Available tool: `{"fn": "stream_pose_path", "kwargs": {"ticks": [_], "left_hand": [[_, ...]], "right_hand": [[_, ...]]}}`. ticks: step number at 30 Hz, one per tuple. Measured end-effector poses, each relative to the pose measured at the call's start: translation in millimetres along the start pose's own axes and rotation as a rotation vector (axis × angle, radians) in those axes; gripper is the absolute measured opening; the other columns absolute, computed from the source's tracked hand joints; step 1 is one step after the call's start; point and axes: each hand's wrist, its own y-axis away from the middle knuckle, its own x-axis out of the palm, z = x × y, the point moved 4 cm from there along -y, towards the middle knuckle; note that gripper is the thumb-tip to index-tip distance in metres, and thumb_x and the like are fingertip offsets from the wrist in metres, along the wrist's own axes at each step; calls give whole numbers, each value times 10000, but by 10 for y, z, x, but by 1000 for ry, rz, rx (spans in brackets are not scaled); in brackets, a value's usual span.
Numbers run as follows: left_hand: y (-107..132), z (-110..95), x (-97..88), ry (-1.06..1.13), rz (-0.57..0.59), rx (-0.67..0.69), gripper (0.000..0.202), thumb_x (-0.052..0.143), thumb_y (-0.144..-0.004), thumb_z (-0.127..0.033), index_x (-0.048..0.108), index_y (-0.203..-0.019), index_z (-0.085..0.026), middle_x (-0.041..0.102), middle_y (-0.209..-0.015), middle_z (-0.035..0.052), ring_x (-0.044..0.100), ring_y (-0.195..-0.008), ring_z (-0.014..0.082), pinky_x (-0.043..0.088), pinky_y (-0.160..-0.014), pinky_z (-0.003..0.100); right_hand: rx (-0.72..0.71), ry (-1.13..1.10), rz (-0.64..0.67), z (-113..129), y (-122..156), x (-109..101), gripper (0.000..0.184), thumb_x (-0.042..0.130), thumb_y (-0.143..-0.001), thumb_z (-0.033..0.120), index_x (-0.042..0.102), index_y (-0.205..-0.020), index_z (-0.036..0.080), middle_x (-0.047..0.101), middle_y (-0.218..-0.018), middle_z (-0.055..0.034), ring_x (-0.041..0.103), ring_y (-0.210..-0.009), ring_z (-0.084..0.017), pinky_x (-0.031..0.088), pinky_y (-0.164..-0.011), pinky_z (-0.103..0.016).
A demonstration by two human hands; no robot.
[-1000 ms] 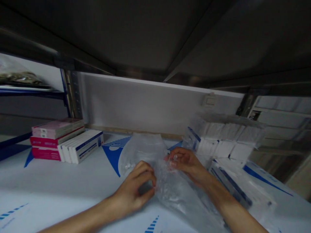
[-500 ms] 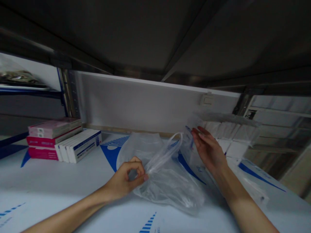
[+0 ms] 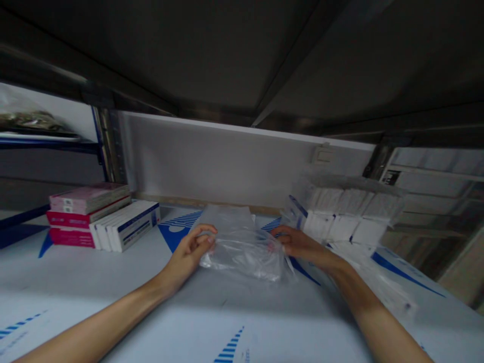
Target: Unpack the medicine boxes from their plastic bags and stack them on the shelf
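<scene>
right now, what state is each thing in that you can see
left hand: pinching the bag's left side
right hand: fingers closed at its right side
clear plastic bag: spread between both hands, creased
pink and red boxes: stacked flat
white-and-blue boxes: standing on edge in a row
white boxes at right: stacked, under clear plastic
wall switch: on or off, can't tell
</scene>
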Motion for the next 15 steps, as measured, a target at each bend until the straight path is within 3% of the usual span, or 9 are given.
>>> {"fn": "stream_pose_path", "kwargs": {"ticks": [2, 4, 6, 7, 8, 11, 13, 15], "left_hand": [[-65, -21, -149, -26, -156, 7, 393, 616, -830, -545, 547, -1040, -220, 590, -731, -13, 602, -716, 188, 469, -671, 296], [-56, -117, -284, -158, -330, 109, 327, 550, -860, -494, 580, -1036, -219, 648, -909, 44, 635, -907, 232, 510, -809, 352], [48, -296, -317, -416, -438, 334, 240, 510, -903, -402, 617, -1024, -224, 635, -1082, 80, 594, -1091, 257, 478, -966, 407], [126, -391, -270, -559, -432, 477, 199, 506, -918, -345, 630, -1024, -231, 620, -1117, 85, 572, -1131, 260, 456, -1008, 425], [215, -472, -184, -691, -384, 624, 169, 514, -923, -294, 636, -1026, -238, 612, -1117, 86, 565, -1131, 259, 451, -1017, 435], [466, -559, 180, -943, -54, 970, 213, 603, -882, -227, 627, -1092, -247, 616, -1090, 87, 580, -1069, 254, 501, -940, 423], [542, -514, 354, -1042, 77, 1029, 284, 630, -882, -229, 608, -1165, -233, 626, -1113, 107, 595, -1042, 261, 531, -874, 420], [537, -443, 416, -1087, 97, 1006, 299, 602, -908, -201, 591, -1206, -222, 635, -1118, 121, 616, -998, 255, 553, -812, 403]], "right_hand": [[71, 35, 99, -42, 15, 25, 484, 868, -648, 455, 645, -997, 205, 749, -863, -25, 701, -767, -177, 525, -686, -295], [108, 11, 107, -68, 4, 62, 403, 873, -642, 401, 644, -902, 197, 726, -767, 3, 671, -677, -147, 505, -638, -272], [101, -45, 74, -54, -22, 124, 355, 849, -676, 387, 629, -881, 199, 702, -696, 25, 645, -612, -132, 490, -608, -265], [88, -78, 54, -33, -34, 163, 351, 837, -692, 389, 619, -895, 203, 694, -677, 32, 638, -594, -129, 489, -603, -266], [75, -109, 31, -6, -46, 203, 355, 825, -707, 397, 608, -914, 208, 688, -669, 36, 635, -584, -130, 491, -601, -269], [50, -173, -1, 81, -62, 332, 385, 792, -738, 444, 582, -968, 218, 684, -701, 27, 639, -594, -136, 503, -599, -276], [41, -196, 24, 121, -56, 416, 421, 784, -743, 460, 569, -1021, 227, 661, -726, 28, 631, -612, -136, 501, -580, -265], [22, -177, 67, 139, -41, 487, 503, 820, -710, 425, 538, -1092, 259, 619, -774, 44, 621, -670, -136, 506, -585, -251]]}}
